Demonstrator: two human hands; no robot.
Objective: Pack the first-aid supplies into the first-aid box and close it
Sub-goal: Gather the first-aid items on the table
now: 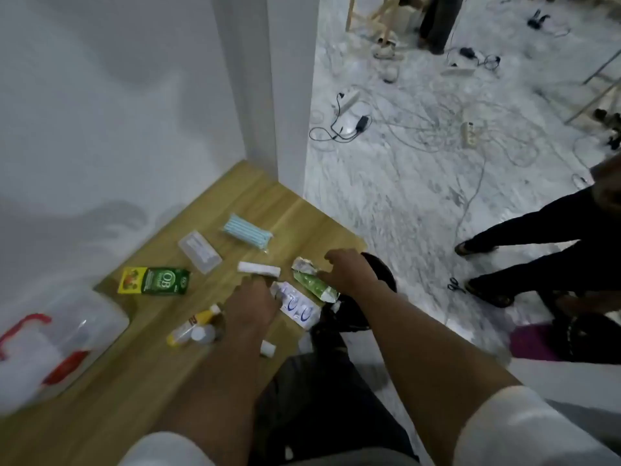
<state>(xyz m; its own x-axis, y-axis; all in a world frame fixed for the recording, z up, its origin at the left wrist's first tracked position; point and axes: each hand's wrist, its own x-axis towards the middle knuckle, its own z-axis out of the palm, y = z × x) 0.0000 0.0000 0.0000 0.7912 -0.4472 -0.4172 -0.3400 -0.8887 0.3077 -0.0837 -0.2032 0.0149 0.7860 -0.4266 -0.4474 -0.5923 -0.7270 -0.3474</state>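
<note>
The clear first-aid box (pixel 50 341) with red latches stands at the table's left edge. Loose supplies lie on the wooden table (pixel 111 398): a green and yellow carton (pixel 154 280), a clear plastic case (pixel 200 251), a pack of blue masks (pixel 248 233), a white gauze roll (pixel 258 269), a white and blue packet (pixel 297 306), a green tube (pixel 312 284) and small bottles (pixel 195 327). My left hand (pixel 250 304) lies palm down over the bottles and the white packet; its fingers are hidden. My right hand (pixel 349 269) hovers, fingers curled, beside the green tube.
A white wall and pillar (pixel 262 95) border the table at the back. Beyond the table's right edge, the marble floor (pixel 420 196) holds tangled cables and power strips. A person's legs (pixel 524 247) stand at the right, with scissors (pixel 455 284) on the floor nearby.
</note>
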